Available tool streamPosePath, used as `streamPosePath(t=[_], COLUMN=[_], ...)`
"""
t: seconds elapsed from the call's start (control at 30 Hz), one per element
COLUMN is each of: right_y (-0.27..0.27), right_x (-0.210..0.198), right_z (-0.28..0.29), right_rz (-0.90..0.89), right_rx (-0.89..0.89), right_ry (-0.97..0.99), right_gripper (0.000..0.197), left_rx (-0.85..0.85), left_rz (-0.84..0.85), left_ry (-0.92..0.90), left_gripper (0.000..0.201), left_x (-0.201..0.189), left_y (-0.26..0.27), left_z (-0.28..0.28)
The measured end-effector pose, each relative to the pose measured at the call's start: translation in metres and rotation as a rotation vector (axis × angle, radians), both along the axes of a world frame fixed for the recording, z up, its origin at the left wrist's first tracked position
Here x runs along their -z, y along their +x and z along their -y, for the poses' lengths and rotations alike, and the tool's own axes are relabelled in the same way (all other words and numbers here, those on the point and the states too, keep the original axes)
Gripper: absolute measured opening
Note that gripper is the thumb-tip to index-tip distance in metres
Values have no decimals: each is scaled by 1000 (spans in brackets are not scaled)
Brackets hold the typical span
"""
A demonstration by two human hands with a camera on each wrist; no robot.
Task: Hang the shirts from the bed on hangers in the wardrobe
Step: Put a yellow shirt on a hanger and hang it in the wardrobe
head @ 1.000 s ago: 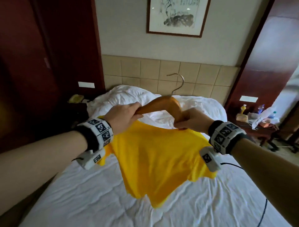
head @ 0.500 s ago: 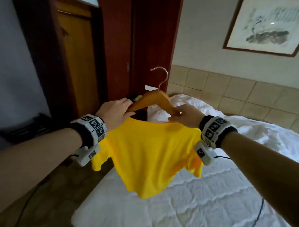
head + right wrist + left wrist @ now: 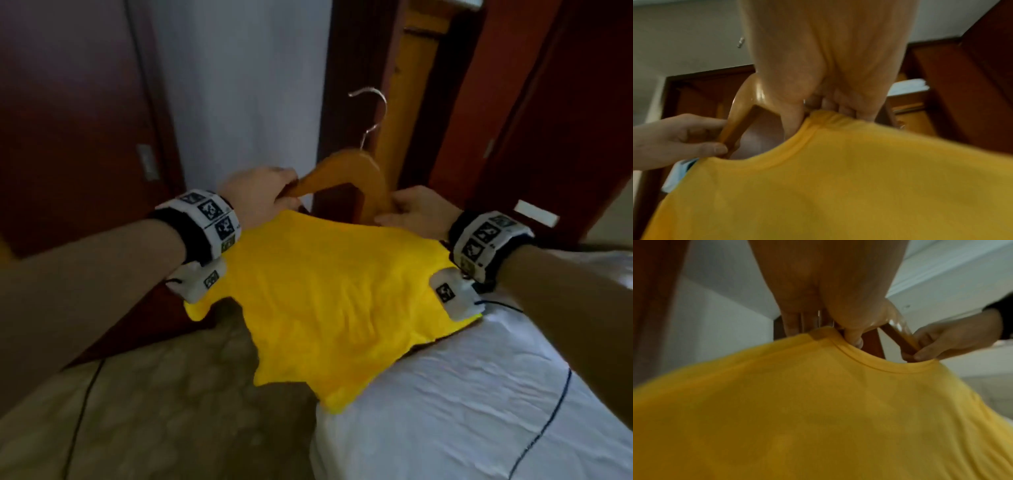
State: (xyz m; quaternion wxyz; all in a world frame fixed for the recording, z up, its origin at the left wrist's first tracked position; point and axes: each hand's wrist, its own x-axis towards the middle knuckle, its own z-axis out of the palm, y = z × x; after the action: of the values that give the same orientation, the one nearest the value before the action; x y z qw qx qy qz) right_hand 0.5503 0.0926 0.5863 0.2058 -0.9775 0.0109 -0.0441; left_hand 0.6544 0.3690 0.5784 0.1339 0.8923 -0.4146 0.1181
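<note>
Hands grip the two arms of a wooden hanger (image 3: 346, 178), one on each side, well apart with the hanger's peak between them. The left hand (image 3: 260, 192) has its fingers curled round the hanger's left arm where it enters the collar of a yellow shirt (image 3: 329, 291); the left wrist view shows its thumb pushed down inside the neckline. The right hand (image 3: 416, 214) pinches the right arm of the hanger between thumb and fingers at the other side of the collar, and the right wrist view shows its fingers bunched against the gathered collar edge there.

The hanger's metal hook (image 3: 371, 113) stands up above the wooden peak, free of any rail. Both ends of the hanger are tucked inside the neck opening, so the shirt hangs from it in the air, draping down between the forearms, its lower hem reaching over the corner of the bed (image 3: 479, 394). The bed, covered in a white sheet, lies at lower right.

Beyond the hands stands dark red-brown woodwork, with a lighter yellow-brown wardrobe (image 3: 416, 75) interior showing through a narrow opening straight behind the hook. A pale wall panel sits to the left of it, and mottled beige carpet (image 3: 171, 411) covers the floor at lower left.
</note>
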Motion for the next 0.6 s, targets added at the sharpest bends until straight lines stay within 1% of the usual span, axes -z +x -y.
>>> streamPosePath(t=[0.07, 0.1, 0.13, 0.2, 0.33, 0.47, 0.5, 0.53, 0.6], right_y=[38, 58, 78, 116, 184, 248, 261, 275, 301], right_x=[10, 13, 14, 14, 15, 18, 16, 14, 10], right_z=[-35, -52, -70, -104, -175, -245, -263, -283, -321], right_rz=[-31, -24, -12, -3, -39, -75, -82, -89, -108], right_rx=[-107, -150, -186, -272, -434, -565, -602, -638, -704], right_ry=[-29, -28, -20, -28, -66, -11, -8, -12, -31], right_gripper=[25, 24, 22, 26, 27, 14, 13, 18, 37], left_rx=[-103, -153, -203, -301, -492, -651, -684, -711, -781], left_rz=[24, 20, 18, 28, 24, 58, 65, 77, 105], left_ry=[76, 98, 110, 135, 201, 287, 300, 318, 382], left_gripper=[33, 34, 34, 32, 30, 30, 30, 30, 30], left_x=[2, 4, 5, 8, 14, 16, 15, 14, 8], left_y=[14, 20, 27, 41, 68, 97, 103, 108, 119], left_z=[-43, -64, -84, -122, -191, -257, -274, -290, -321])
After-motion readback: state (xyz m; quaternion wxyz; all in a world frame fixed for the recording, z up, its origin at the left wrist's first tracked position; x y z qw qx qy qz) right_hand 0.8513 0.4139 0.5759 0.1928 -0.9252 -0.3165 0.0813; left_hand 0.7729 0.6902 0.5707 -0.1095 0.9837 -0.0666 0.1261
